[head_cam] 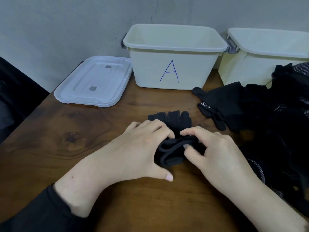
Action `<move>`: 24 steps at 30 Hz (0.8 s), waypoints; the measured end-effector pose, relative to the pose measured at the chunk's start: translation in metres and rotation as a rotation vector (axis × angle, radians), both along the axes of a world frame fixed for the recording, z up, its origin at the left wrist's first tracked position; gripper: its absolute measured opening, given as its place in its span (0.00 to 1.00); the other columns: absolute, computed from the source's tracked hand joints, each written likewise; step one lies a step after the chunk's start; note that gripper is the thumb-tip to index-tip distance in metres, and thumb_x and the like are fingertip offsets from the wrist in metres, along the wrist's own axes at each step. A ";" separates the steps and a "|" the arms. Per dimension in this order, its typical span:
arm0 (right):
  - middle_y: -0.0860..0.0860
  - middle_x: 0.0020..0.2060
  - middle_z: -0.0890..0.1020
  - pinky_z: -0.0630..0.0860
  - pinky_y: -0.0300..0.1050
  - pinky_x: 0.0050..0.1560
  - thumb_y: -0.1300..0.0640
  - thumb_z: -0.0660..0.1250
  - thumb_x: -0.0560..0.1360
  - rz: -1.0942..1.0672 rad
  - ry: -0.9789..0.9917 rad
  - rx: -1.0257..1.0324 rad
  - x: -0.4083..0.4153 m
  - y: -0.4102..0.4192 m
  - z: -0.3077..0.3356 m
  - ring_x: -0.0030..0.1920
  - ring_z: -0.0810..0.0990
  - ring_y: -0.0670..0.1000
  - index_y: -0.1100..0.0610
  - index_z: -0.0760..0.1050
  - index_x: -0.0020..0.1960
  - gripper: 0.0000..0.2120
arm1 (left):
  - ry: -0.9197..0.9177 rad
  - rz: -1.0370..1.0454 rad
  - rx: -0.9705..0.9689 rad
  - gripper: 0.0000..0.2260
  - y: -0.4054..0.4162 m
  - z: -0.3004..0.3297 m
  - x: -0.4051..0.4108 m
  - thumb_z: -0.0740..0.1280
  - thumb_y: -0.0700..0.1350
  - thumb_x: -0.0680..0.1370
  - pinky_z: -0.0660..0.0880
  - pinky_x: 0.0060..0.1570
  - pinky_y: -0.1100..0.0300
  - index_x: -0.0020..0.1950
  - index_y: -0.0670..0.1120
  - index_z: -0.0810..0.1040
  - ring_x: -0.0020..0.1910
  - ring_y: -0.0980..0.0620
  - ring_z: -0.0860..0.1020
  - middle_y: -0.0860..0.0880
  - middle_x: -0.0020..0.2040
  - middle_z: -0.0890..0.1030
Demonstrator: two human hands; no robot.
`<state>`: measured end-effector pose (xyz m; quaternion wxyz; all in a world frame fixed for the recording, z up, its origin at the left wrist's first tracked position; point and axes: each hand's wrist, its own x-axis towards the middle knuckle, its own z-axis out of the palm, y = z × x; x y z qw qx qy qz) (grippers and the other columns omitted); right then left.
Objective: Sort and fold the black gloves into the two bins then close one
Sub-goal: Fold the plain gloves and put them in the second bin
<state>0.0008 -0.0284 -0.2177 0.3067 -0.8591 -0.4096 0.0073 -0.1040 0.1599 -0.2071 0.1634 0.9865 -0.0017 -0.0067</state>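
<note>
Right then, your left hand and your right hand met at the centre of the frame over a black glove lying on the wooden table. Your left fingers were curled down onto the glove's middle, with the thumb stretched out on the table below it. Your right hand pinched the cuff end, which was bunched and rolled up between your two hands; the glove's finger ends fanned out flat just above your knuckles, pointing toward the top of the frame.

At the right edge of the frame you had a pile of black gloves heaped on the table, some showing pale dotted palms, with a few fingers spilling toward the centre. It sat just beside your right hand and ran down along your right forearm.

Above your hands, at upper centre, stood the cream bin marked A, lidless, its inside showing nothing but bare wall from this angle. To its right, at the upper right corner, a second cream bin stood close beside it, partly cut off by the frame and fronted by the pile. A white lid lay flat on the table at the left of bin A, just beside it.
</note>
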 end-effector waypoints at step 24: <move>0.36 0.49 0.77 0.74 0.31 0.45 0.44 0.71 0.76 -0.034 0.117 0.023 0.015 0.028 0.000 0.48 0.77 0.36 0.36 0.70 0.63 0.18 | -0.179 0.540 -0.422 0.09 0.018 -0.001 0.004 0.73 0.53 0.75 0.73 0.44 0.66 0.53 0.59 0.77 0.45 0.59 0.77 0.58 0.47 0.77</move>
